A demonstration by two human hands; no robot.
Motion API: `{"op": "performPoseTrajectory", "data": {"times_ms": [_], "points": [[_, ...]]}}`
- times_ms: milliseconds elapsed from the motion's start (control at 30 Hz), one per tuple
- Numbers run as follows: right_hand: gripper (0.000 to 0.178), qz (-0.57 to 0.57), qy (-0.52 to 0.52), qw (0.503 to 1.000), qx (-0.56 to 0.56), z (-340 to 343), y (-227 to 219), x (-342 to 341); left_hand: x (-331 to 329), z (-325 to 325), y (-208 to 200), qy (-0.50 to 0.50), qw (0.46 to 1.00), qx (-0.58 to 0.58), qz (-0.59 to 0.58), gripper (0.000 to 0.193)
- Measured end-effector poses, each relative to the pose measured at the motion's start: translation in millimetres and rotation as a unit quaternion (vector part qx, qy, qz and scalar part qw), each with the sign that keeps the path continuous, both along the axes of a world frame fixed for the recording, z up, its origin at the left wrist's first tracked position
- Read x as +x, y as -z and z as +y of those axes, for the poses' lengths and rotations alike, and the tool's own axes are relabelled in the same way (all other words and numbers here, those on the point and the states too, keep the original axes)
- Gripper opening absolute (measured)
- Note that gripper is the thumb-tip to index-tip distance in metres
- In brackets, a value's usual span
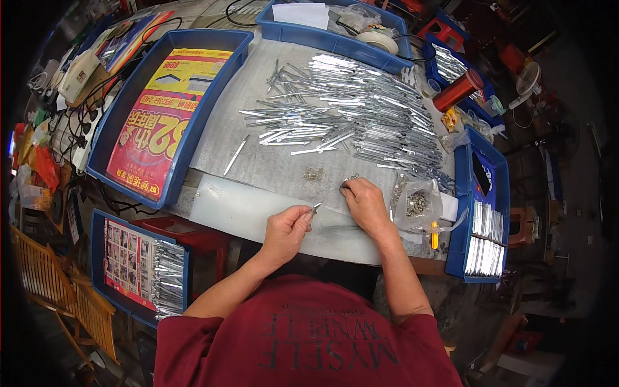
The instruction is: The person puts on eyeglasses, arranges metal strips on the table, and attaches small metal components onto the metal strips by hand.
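Firstly, containers. A blue tray (206, 116) at the left edge of the worktable (219, 145) is lined with a red and yellow printed sheet (145, 138). A lower tray (97, 250), off the near left corner, holds a printed liner and a row of silver metal strips (169, 277) along its right wall. The far tray (322, 42), at the far edge, contains white paper (300, 15), clear plastic and a pale ring-shaped roll (377, 42). The right-edge tray (460, 174) carries bundled strips (485, 238) in its near part and a dark flat object (481, 173) farther up. Near the right edge, a clear plastic bag (402, 216) contains small metal parts (418, 202), with a yellow-handled tool (434, 236) just beside it.

A large loose pile of strips (387, 116) extends from the table's middle toward its far right corner.

Hands: the left hand (288, 229) is closed, thumb and fingers pinching one metal piece (316, 207), its tip projecting, above the pale board (225, 205) at the near edge. The right hand (366, 200) has its fingers curled downward at small pieces (351, 177) on the table; whether it grips any cannot be told.

Pose: both forearms slant inward from the near side, right hand farther forward.
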State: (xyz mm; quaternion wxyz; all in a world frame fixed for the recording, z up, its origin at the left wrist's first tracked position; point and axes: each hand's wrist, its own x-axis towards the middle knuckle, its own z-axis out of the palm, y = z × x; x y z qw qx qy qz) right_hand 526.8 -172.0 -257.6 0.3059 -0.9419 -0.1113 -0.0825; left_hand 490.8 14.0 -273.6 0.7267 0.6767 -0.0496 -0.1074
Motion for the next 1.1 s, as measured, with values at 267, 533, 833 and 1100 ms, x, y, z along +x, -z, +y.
{"op": "performPoseTrajectory", "data": {"times_ms": [267, 533, 833, 1100], "points": [[0.002, -0.04, 0.006, 0.993, -0.111, 7, 13, 8, 0, 1, 1, 0.005, 1.0, 0.012, 0.006, 0.014], [0.002, -0.039, 0.047, 0.983, -0.171, 16, 11, 7, -1, 2, 2, 0.005, 1.0, -0.006, 0.003, 0.015], [0.011, 0.02, -0.022, 0.998, -0.06, -4, -10, 10, -2, 2, 3, 0.0, 0.999, -0.039, 0.006, 0.012], [0.01, 0.025, -0.033, 0.997, -0.066, -1, -3, 8, -2, 1, 0, 0.001, 0.999, -0.035, 0.001, 0.012]]}}
